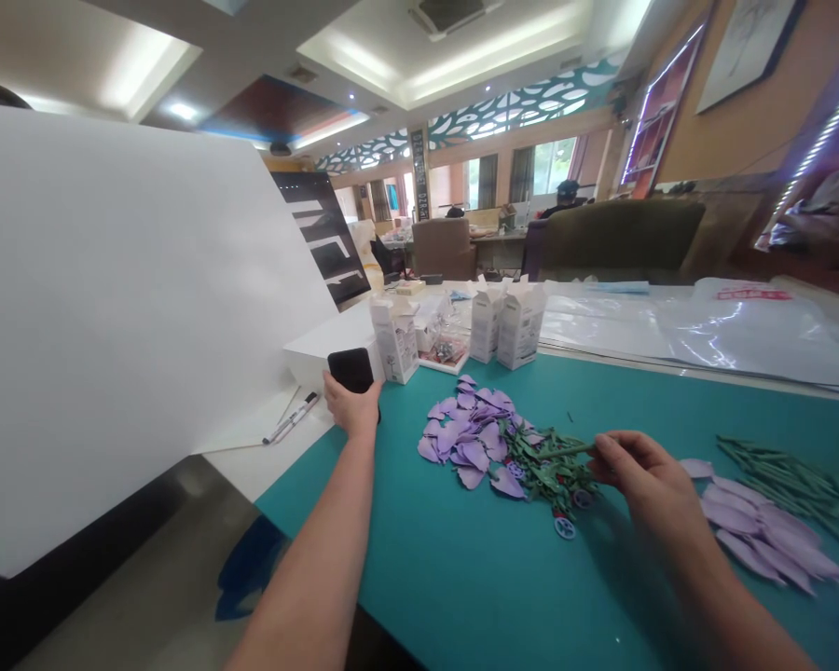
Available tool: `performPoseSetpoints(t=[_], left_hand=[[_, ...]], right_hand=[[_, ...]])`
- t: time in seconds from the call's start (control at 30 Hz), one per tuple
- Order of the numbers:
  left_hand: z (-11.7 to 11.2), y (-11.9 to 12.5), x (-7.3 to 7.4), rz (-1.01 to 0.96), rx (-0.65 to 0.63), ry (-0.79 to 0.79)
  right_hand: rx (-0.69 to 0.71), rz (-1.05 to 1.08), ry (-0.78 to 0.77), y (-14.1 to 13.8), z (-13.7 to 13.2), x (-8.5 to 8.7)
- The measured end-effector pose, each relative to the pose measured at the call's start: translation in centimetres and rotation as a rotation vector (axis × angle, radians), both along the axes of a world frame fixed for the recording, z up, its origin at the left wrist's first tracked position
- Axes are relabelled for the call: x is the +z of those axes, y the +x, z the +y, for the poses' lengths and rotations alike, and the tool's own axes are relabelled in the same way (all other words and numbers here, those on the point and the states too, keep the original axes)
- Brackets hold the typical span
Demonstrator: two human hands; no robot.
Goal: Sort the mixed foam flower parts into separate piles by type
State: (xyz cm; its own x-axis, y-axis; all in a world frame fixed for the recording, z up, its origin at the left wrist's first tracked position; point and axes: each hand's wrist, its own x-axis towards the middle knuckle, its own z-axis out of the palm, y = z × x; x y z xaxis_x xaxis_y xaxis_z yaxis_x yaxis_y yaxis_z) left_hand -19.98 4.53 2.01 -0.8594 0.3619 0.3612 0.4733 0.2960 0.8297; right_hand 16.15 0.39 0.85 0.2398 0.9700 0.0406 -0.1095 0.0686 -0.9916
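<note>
My left hand [353, 407] is closed around a black smartphone [350, 367], held up at the left edge of the green mat [461, 578]. In my right hand [639, 471], thumb and fingertips pinch a thin green plastic stem [568, 451]. That stem extends left over a heap of green leafy pieces [549, 475], where a few small purple wheel-like parts [565, 527] show. Light purple petals [467, 440] are piled against the heap's left side. To the right of my right hand are more purple petals [762, 522] and a bundle of green stems [790, 471].
White cartons [395, 340] [521, 324] stand behind the mat, with a shallow tray [439, 362] of small parts between them. Markers [292, 417] lie at left beside a big white panel [132, 308]. Clear plastic sheets [671, 326] cover the back right. A person [566, 198] sits far off.
</note>
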Motion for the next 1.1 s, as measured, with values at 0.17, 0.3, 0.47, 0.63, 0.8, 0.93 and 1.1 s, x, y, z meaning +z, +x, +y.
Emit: performPoseSetpoints(t=[0.17,0.3,0.47,0.63,0.8,0.93,1.1], left_hand=[[-0.1,0.6,0.5,-0.015,0.038,-0.035],[-0.1,1.1,0.8,-0.027,0.058,-0.073],[-0.4,0.4,0.3,-0.059,0.008,-0.017],[-0.8,-2.6,-1.0,-0.227,-0.179,0.285],[-1.5,-5.2,-1.6,-0.354,-0.313,0.370],[-2.1,-6.1,-1.9,-0.495,-0.453,0.399],[-2.3,-6.2,-2.1,-0.621,-0.611,0.438]], right_hand=[[0.003,-0.025,0.017,0.0,0.0,0.1],[0.000,-0.046,-0.006,-0.1,-0.2,0.4],[0.025,-0.070,-0.045,0.4,0.0,0.3],[0.030,-0.097,-0.045,0.5,0.1,0.2],[0.005,-0.133,-0.070,0.1,-0.2,0.7],[0.020,-0.170,-0.096,0.2,-0.2,0.6],[0.035,-0.208,-0.101,0.2,-0.4,0.7]])
